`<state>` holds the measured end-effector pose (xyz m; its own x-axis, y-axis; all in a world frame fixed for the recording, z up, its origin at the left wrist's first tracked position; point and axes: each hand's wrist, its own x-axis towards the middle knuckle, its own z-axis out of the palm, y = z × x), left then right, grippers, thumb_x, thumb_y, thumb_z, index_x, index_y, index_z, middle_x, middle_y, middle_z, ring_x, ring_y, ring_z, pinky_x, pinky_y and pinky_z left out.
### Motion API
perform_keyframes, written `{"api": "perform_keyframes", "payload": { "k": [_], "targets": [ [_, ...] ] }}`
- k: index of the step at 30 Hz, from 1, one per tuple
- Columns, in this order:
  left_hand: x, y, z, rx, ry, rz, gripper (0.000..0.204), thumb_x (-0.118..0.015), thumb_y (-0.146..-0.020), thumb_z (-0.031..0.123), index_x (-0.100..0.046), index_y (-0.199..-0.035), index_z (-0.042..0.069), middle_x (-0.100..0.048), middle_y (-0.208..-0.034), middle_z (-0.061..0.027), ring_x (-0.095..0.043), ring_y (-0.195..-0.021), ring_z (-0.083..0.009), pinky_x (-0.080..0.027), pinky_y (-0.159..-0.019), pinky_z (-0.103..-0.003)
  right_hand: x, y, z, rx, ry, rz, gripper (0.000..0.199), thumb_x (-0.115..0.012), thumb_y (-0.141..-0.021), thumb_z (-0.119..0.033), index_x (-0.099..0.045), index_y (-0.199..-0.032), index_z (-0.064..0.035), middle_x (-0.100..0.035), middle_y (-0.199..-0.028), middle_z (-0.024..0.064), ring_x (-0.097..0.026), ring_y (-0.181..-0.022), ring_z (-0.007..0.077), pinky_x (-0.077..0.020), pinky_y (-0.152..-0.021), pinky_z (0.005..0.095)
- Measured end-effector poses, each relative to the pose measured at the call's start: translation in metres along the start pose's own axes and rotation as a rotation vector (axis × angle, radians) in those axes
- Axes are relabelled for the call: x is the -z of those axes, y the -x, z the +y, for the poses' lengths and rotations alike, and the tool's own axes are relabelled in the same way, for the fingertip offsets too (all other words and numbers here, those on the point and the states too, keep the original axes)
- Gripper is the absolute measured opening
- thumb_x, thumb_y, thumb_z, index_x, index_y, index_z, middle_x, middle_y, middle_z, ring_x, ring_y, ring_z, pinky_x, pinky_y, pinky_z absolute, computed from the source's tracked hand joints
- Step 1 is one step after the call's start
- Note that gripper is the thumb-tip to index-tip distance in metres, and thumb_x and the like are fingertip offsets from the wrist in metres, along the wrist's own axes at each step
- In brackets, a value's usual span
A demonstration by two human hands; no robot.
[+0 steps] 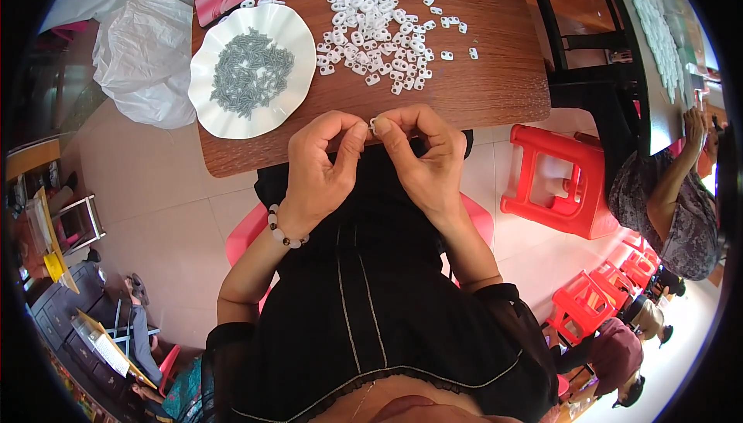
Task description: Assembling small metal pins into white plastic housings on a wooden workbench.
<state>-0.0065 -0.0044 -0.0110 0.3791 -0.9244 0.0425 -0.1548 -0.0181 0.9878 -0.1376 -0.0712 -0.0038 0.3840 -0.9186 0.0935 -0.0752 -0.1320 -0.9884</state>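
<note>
Fingers (396, 141) pinch almost closed at the near edge of the worktop (499, 82), the right hand (426, 161) seemingly steadying a white piece (373, 123), what the left hand (320, 166) grips unclear

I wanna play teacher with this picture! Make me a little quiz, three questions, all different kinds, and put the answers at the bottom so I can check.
1. True or false: the small grey pieces lie in a wavy-edged white plate.

2. Fill in the blank: the beaded bracelet is on the person's ____ wrist.

3. Pick one: what shows at the fingertips of the right hand?
A) a pink phone
B) a small white piece
C) a plastic bag

Key: 1. True. 2. Left. 3. B.
</note>
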Motion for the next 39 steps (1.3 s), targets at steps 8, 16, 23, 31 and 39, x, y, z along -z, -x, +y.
{"api": "perform_keyframes", "payload": {
  "k": [8, 16, 23, 31, 39],
  "targets": [
    [-0.0004, 0.0020, -0.0013, 0.004, -0.014, 0.003, 0.011, -0.061, -0.090, 0.006, -0.061, -0.085, -0.004, -0.061, -0.071, -0.0077, -0.055, -0.062, -0.0118, -0.044, -0.058, -0.025, 0.0026, 0.0028, 0.0013, 0.013, 0.075, -0.039, 0.006, -0.067, -0.085, -0.003, -0.065, -0.085, 0.0031, -0.066, -0.074, 0.0053, -0.059, -0.065, 0.0087, -0.0472, -0.061, 0.0222],
    [-0.0008, 0.0020, -0.0054, 0.005, -0.040, 0.007, 0.011, -0.060, -0.090, 0.006, -0.061, -0.085, -0.004, -0.060, -0.070, -0.0078, -0.054, -0.062, -0.0121, -0.043, -0.058, -0.026, -0.0003, 0.0010, 0.0027, 0.040, 0.098, -0.033, 0.005, -0.068, -0.083, -0.002, -0.065, -0.083, 0.0022, -0.065, -0.073, 0.0075, -0.060, -0.062, 0.0114, -0.0472, -0.058, 0.0243],
    [-0.0026, 0.0014, -0.0091, 0.076, 0.097, -0.011, 0.017, -0.059, -0.093, 0.011, -0.062, -0.084, -0.003, -0.059, -0.066, -0.0029, -0.052, -0.058, -0.0081, -0.041, -0.054, -0.023, 0.0015, -0.0006, 0.0052, -0.126, -0.142, -0.062, 0.012, -0.066, -0.089, -0.008, -0.065, -0.087, 0.0040, -0.069, -0.076, 0.0068, -0.065, -0.069, 0.0088, -0.0510, -0.065, 0.0225],
    [-0.0018, 0.0000, -0.0075, 0.117, 0.136, -0.041, 0.019, -0.057, -0.095, 0.013, -0.061, -0.085, -0.003, -0.058, -0.068, -0.0007, -0.051, -0.060, -0.0058, -0.043, -0.056, -0.021, 0.0032, -0.0029, 0.0091, -0.158, -0.223, -0.060, 0.013, -0.066, -0.089, -0.009, -0.065, -0.088, 0.0041, -0.069, -0.076, 0.0056, -0.065, -0.071, 0.0081, -0.0513, -0.066, 0.0221],
    [0.0030, -0.0019, -0.0086, 0.137, 0.168, -0.056, 0.017, -0.059, -0.094, 0.012, -0.062, -0.085, -0.002, -0.059, -0.071, 0.0007, -0.051, -0.063, -0.0037, -0.042, -0.058, -0.019, 0.0018, -0.0044, 0.0057, -0.191, -0.261, -0.061, 0.013, -0.066, -0.089, -0.009, -0.065, -0.088, 0.0038, -0.068, -0.077, 0.0028, -0.062, -0.070, 0.0057, -0.0493, -0.067, 0.0209]
  ]
}}
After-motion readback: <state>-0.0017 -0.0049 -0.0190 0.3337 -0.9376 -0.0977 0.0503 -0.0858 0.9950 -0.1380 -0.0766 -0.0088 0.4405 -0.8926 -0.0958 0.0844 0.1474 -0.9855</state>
